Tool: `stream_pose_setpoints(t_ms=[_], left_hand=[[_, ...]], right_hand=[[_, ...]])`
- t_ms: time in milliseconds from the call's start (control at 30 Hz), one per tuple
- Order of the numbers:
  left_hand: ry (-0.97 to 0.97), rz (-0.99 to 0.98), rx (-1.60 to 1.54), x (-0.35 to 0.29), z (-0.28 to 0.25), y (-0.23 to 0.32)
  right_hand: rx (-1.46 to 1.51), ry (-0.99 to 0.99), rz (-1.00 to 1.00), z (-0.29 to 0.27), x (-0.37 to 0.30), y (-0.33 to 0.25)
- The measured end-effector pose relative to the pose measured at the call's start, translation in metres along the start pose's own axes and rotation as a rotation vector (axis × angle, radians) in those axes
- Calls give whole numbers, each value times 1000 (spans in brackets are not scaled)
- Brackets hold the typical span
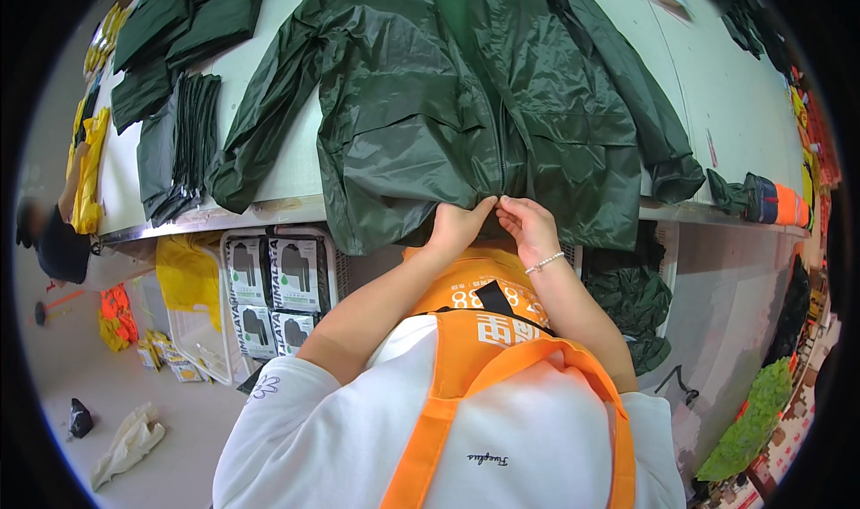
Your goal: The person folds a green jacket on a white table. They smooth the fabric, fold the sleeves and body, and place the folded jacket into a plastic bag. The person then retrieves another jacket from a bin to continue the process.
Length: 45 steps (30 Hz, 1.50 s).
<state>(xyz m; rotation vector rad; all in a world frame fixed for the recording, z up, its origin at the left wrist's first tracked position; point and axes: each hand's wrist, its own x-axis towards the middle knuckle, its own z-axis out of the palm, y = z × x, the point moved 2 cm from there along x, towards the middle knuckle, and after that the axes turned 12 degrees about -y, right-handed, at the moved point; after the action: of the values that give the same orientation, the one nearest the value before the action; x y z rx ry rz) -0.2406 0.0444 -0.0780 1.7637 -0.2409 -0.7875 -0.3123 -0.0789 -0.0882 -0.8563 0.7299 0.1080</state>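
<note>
A dark green, shiny rain jacket (pixel 403 97) lies spread on the white table, its front parted at the collar and its lower hem hanging over the near edge. Both sleeves stretch out to the sides. At the hem, the two sides of the front zipper (pixel 502 150) come together between my hands. My left hand (pixel 461 225) pinches the zipper's bottom end with thumb and finger. Close against it, my right hand (pixel 530 227) also pinches there, a beaded bracelet on its wrist. The fingertips hide the zipper's end and its pull.
Folded dark green garments (pixel 179 142) are stacked on the table's left side. A rolled dark and orange garment (pixel 775 202) lies at its right end. Below the table stand a white crate (pixel 339 276) of packaged garments and more green fabric (pixel 632 303). Another person (pixel 54 240) is at far left.
</note>
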Motion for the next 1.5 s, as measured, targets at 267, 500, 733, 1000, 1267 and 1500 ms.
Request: stream_pose_setpoints(t_ms=[267, 500, 733, 1000, 1267, 1500], left_hand=[[-52, -60, 15, 0, -5, -37], [-322, -298, -38, -50, 4, -63], [-820, -442, 403, -74, 29, -84], [-713, -453, 581, -63, 62, -168], [-1537, -210, 341, 35, -47, -20], [243, 384, 726, 323, -112, 177]], right_hand=[[-1930, -416, -657, 17, 8, -30], [-2321, -342, -916, 36, 94, -102], [-2208, 163, -1159, 100, 233, -220], [-2193, 239, -805, 140, 339, -290], [-2037, 40, -808, 105, 379, -344], [-2443, -310, -949, 95, 395, -341]])
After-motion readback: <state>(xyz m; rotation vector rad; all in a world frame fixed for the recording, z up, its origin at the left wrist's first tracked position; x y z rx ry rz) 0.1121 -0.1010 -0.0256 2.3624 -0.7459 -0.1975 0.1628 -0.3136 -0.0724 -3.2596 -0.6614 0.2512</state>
